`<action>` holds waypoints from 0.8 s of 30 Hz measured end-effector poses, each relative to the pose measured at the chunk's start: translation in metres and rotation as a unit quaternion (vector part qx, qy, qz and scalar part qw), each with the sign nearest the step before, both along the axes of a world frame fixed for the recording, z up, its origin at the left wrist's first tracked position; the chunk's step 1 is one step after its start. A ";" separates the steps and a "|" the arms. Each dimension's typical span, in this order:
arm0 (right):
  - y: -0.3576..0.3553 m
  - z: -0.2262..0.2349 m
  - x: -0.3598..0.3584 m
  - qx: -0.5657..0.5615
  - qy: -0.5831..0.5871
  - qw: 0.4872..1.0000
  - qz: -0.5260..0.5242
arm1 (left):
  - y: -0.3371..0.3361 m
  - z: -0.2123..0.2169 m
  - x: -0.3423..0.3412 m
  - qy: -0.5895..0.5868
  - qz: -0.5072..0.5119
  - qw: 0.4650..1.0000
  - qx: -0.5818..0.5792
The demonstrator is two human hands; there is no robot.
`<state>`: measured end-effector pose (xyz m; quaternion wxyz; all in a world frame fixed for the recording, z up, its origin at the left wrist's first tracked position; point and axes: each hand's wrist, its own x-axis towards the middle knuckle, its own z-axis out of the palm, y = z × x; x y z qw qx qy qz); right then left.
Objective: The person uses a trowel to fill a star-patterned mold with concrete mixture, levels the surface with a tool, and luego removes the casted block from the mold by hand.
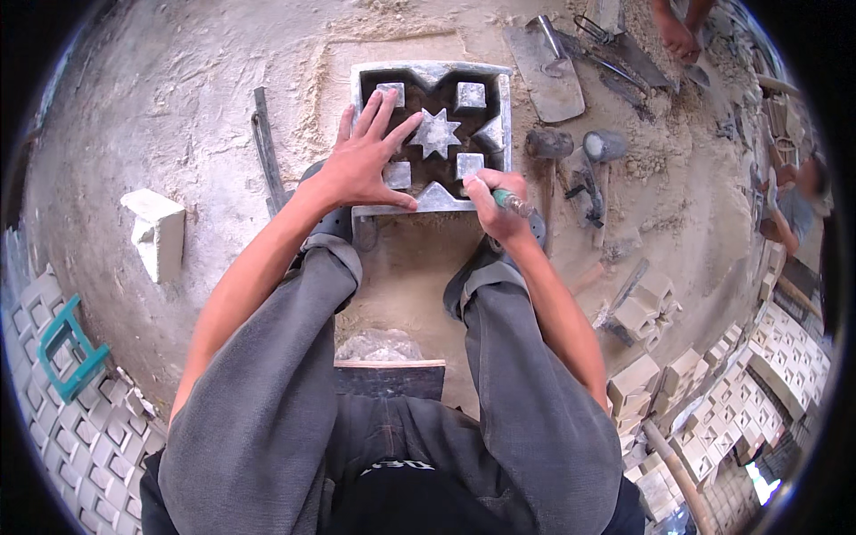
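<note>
Between my feet lies a square grey mould [432, 69] with raised cubes near its corners, triangles along its sides and a star-shaped block [437, 134] in the middle. My left hand [358, 165] rests on its left side, fingers spread, fingertips by the upper left cube and the star. In my right hand [497, 207], closed at the lower right corner, is a slim tool with a green handle [512, 202]. Its tip is hidden, close to the lower right cube [469, 165].
A flat spade blade [546, 85] and two mallets [606, 145] lie right of the mould. Left are a metal bar [263, 147] and a white block [165, 239]. Another person's hands [679, 40] work at the top right. Patterned pale blocks [713, 437] are stacked at the lower right.
</note>
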<state>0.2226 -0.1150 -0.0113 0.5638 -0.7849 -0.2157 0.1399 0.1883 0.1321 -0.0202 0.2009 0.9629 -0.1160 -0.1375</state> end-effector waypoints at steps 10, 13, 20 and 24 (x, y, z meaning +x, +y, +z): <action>-0.003 0.007 -0.002 0.015 0.054 0.998 -0.043 | 0.002 -0.006 -0.005 -0.015 0.002 1.000 0.003; -0.005 0.005 -0.009 0.118 0.050 0.989 -0.073 | 0.001 -0.004 -0.003 -0.018 0.009 1.000 -0.003; 0.001 0.017 -0.012 0.035 0.003 0.998 -0.060 | 0.001 -0.006 -0.006 -0.028 0.012 1.000 -0.006; -0.001 -0.002 -0.002 -0.012 0.009 1.000 -0.012 | -0.002 -0.003 0.002 -0.024 0.000 1.000 -0.004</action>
